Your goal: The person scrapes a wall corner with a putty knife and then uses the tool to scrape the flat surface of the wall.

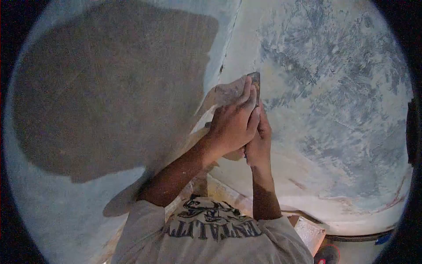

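A flat scraper (256, 81) with a dark, stained blade is pressed to the pale strip of wall near the corner line. My left hand (231, 125) lies over it from the left, fingers long and together along the blade's near side. From below, my right hand (260, 143) grips it with the fingers curled up. The two hands touch each other, and they hide most of the tool and any handle. Right of the blade, the wall (338, 88) carries blotchy grey and white smears.
A smooth bluish wall (66, 207) stands on the left, darkened by a large head-shaped shadow (114, 88). A cracked seam (226, 59) runs up between the surfaces. Low at the right are a shiny box-like thing (311, 231) and a dark shoe with red trim (329, 254).
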`<state>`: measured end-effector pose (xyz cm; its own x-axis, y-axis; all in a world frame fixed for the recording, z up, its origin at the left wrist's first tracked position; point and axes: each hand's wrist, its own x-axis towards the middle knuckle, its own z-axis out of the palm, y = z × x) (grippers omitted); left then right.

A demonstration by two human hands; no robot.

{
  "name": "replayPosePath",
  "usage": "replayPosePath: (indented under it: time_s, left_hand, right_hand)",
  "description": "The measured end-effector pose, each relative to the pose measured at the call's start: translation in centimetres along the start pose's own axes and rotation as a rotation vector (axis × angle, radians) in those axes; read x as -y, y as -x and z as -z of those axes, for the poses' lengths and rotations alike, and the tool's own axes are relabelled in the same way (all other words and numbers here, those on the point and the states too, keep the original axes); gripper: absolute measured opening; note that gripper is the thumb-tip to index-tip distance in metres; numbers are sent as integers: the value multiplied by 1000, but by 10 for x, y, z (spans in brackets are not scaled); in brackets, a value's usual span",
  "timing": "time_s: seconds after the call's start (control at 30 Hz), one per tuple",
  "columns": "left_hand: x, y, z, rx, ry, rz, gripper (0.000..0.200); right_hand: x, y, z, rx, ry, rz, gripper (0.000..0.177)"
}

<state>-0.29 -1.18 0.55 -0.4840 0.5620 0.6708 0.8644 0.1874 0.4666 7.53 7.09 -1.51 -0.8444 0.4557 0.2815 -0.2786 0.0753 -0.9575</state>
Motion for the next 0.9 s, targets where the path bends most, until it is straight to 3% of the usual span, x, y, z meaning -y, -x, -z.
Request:
replayPosePath:
  time_s: [0.1, 0.23, 0.37, 0.57, 0.67, 0.8, 0.9]
  left_hand:
    - [8, 0, -1, -69, -8, -53, 57]
    - [6, 7, -3, -34, 38, -47, 57]
    - [9, 1, -7, -93, 83, -40, 56]
    - [11, 4, -3, -79, -75, -143, 56]
    - [11, 2, -2, -76, 110, -49, 56]
    - [9, 5, -1, -74, -5, -114, 56]
    - [14, 2, -5, -73, 44, -112, 56]
  right_hand:
    - [20, 4, -16, -10, 13, -46, 46]
    - [-1, -1, -6, -7, 19, 177, 49]
    - [-15, -7, 6, -10, 287, 283, 48]
    - [-5, -2, -4, -13, 82, 138, 50]
    - [-5, -5, -2, 0, 73, 127, 50]
    - [-7, 0, -2, 5, -16, 122, 51]
    - [13, -5, -10, -1, 74, 304, 51]
